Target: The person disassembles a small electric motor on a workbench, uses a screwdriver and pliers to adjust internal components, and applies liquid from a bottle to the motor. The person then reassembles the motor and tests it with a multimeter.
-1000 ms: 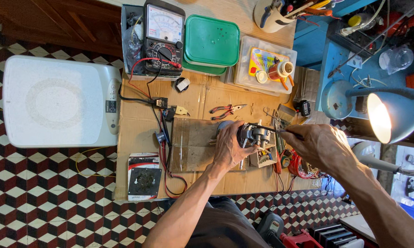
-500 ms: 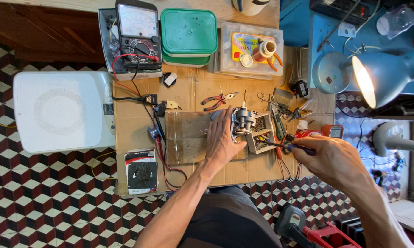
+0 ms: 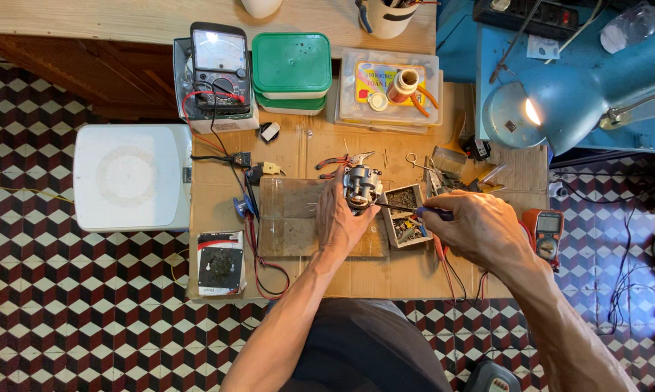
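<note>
Since half a second ago little has shifted: the left hand (image 3: 342,218) still curls its fingers around the small metal motor (image 3: 361,186) above the cardboard-covered table (image 3: 385,268), while the right hand (image 3: 480,229) pinches a screwdriver (image 3: 415,210) whose tip touches the motor.

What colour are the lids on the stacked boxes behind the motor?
Green, on the stacked boxes; clear in the head view.

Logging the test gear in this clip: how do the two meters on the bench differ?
The black analog meter sits at the bench's far left, propped on a box, with red and black leads running from it. The small orange meter lies flat at the right edge, beyond the right hand. It is clearly smaller. Neither is being held.
</note>
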